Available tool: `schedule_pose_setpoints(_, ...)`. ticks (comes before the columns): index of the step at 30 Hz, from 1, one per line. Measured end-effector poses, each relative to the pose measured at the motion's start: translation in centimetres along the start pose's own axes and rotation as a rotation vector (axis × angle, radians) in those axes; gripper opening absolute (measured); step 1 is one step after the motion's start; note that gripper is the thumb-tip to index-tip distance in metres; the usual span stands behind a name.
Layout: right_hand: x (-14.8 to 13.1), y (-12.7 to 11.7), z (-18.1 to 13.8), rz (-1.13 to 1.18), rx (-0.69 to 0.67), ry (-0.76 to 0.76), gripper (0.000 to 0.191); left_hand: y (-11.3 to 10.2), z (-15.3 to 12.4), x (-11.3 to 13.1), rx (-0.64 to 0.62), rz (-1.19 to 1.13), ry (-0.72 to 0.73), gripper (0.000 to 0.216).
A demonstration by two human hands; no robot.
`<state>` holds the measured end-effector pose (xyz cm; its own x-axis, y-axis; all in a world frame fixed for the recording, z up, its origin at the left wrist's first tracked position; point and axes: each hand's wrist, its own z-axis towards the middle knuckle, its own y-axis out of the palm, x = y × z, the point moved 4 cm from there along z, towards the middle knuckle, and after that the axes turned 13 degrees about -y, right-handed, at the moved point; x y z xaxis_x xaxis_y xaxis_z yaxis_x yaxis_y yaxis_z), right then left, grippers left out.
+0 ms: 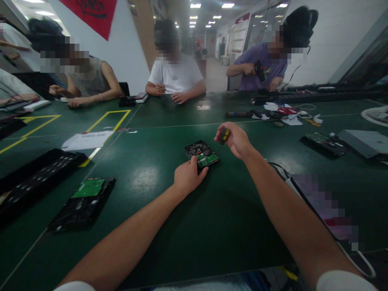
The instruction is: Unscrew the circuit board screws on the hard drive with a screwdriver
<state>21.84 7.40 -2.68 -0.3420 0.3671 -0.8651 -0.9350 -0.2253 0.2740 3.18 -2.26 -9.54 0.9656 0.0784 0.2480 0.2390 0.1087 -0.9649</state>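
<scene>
A black hard drive (pixel 202 154) with a green circuit board lies on the green table (pixel 230 210) in front of me. My left hand (pixel 188 176) grips its near edge, thumb on top, fingers curled. Just right of and above the drive, my right hand (pixel 235 140) is closed around a small black and yellow screwdriver (pixel 224 135), held a little above the table.
A second hard drive (pixel 86 201) lies at the near left beside a long black tray (pixel 33 180). A paper sheet (pixel 86 140) sits on yellow floor-tape marks. Another drive (pixel 323 142) and a grey box (pixel 365 142) lie right. Three people sit across the table working.
</scene>
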Motion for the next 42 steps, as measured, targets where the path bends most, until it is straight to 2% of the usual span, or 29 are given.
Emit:
schedule_pose_setpoints(9, -0.1, -0.1, 0.2, -0.029, -0.041, 0.044, 0.040, -0.1, 0.0, 0.1, -0.017, 0.016, -0.021, 0.054)
schedule_pose_setpoints(16, 0.3, -0.6, 0.3, -0.110, 0.010, 0.002, 0.024, -0.1, 0.0, 0.0, -0.026, 0.018, -0.023, 0.055)
schedule_pose_setpoints(20, 0.3, -0.6, 0.4, -0.143, -0.023, -0.013, 0.025, 0.2, 0.1, -0.1, -0.015, 0.013, -0.014, 0.054)
schedule_pose_setpoints(25, -0.1, -0.3, 0.3, -0.060, -0.014, -0.005, 0.027, 0.3, 0.1, -0.2, 0.017, 0.006, -0.001, 0.053)
schedule_pose_setpoints(33, -0.4, 0.1, 0.0, -0.057, -0.069, 0.033, 0.039, 0.1, 0.1, 0.0, -0.005, 0.007, -0.013, 0.053)
schedule_pose_setpoints(42, -0.6, 0.0, 0.1, -0.191, -0.070, -0.053, 0.023, 0.2, 0.1, -0.1, 0.007, 0.010, -0.004, 0.052)
